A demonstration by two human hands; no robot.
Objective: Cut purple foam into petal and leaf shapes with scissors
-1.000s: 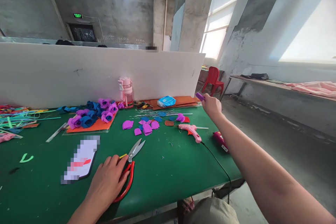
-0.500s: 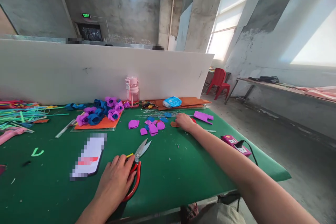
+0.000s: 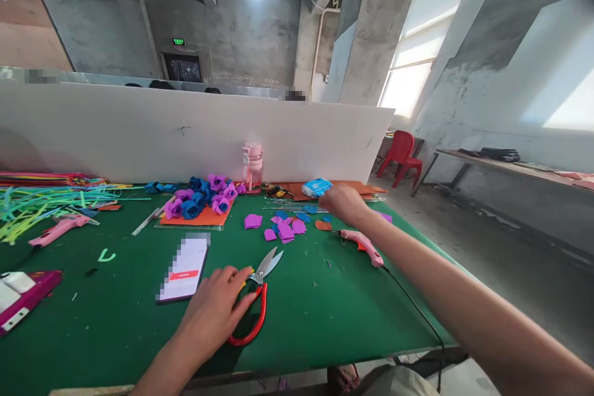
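My left hand [image 3: 221, 298] is closed over the handles of scissors [image 3: 263, 266] with red grips, which lie on the green table with their blades parted. Something yellow shows between its fingers. At the back of the table, my right hand [image 3: 342, 203] hovers beside a blue-and-white packet [image 3: 317, 187]. Its fingers are curled, and whatever they hold is hidden. Below that wrist lies a pink glue gun [image 3: 364, 246] with its cord running to the table edge. Purple petal pieces [image 3: 286, 232], blue pieces [image 3: 304, 218] and an orange-brown piece [image 3: 323, 225] lie left of the glue gun's nozzle.
Purple and blue flowers [image 3: 199, 198] sit on an orange sheet. A phone [image 3: 188, 269] lies left of my left hand. A pink bottle [image 3: 253, 167] stands against the white partition [image 3: 278, 130]. Far left are coloured strips [image 3: 41, 204], another pink glue gun [image 3: 58, 231] and a power strip [image 3: 32, 297].
My right hand has moved from the orange-brown piece back towards the packet, uncovering the glue gun. The view has swung left. My left hand remains at the scissors.
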